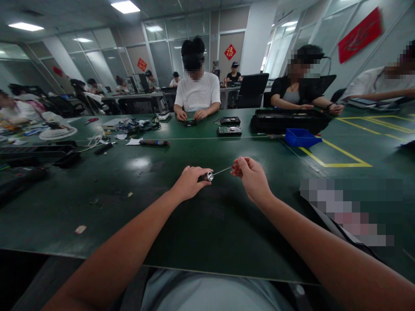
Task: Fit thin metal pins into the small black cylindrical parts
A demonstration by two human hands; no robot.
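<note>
My left hand (191, 181) is closed around a dark cylindrical handle (205, 176), whose round silvery end faces right. Small openings or parts show in that end, too small to make out. From near it a thin metal rod (222, 171) runs up to the right, into the pinched fingers of my right hand (249, 175). Whether the rod's left tip sits inside the handle or only beside it, I cannot tell. Both hands are a little above the green table (227, 233), and the far part of the rod is hidden by my right fingers.
Across the table a person (197, 93) handles a small dark part. Two hard drives (229, 130), a long black casing (288, 122) and a blue bin (301, 137) lie ahead. A screwdriver-like tool (154, 143) and cables are left; a blurred-out flat item (346, 216) lies right.
</note>
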